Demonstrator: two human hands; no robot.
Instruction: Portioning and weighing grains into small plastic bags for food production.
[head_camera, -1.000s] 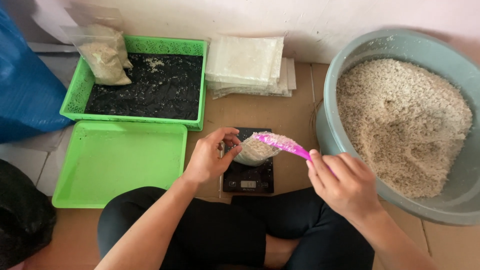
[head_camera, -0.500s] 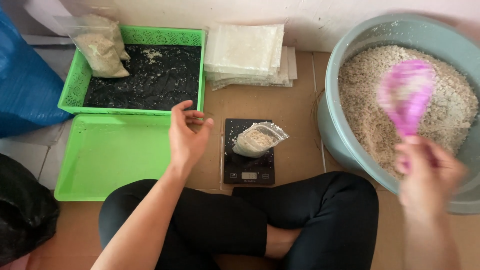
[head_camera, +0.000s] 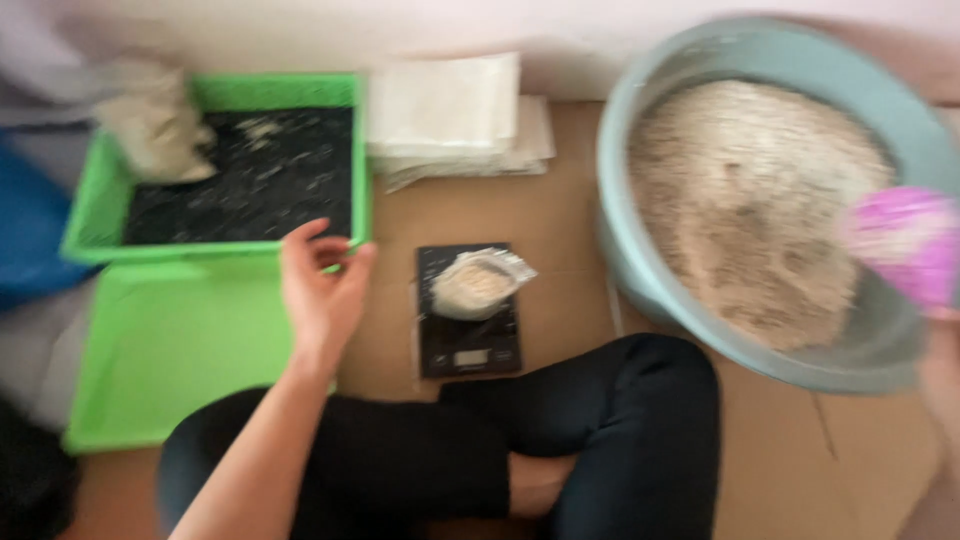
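Note:
My left hand (head_camera: 320, 290) hovers empty with loosely curled fingers, left of a black kitchen scale (head_camera: 468, 345) and over the edge of the green trays. On the scale sits a small clear bag (head_camera: 478, 283) partly filled with pale grain. My right hand (head_camera: 945, 375) is a blur at the far right edge and holds a pink scoop (head_camera: 905, 245) over the near right rim of a large grey-blue basin (head_camera: 640, 290) full of pale grain (head_camera: 750, 200). The whole picture is motion-blurred.
A green tray with a black liner (head_camera: 250, 170) lies at the back left with a filled bag (head_camera: 155, 130) in its corner. A second green tray (head_camera: 170, 350) lies in front of it. A stack of flat clear bags (head_camera: 450, 110) is behind the scale. My crossed legs (head_camera: 560, 440) are in front.
My left hand let go of the small bag and drew back to the left. My right hand carried the pink scoop from the bag to the right, over the basin.

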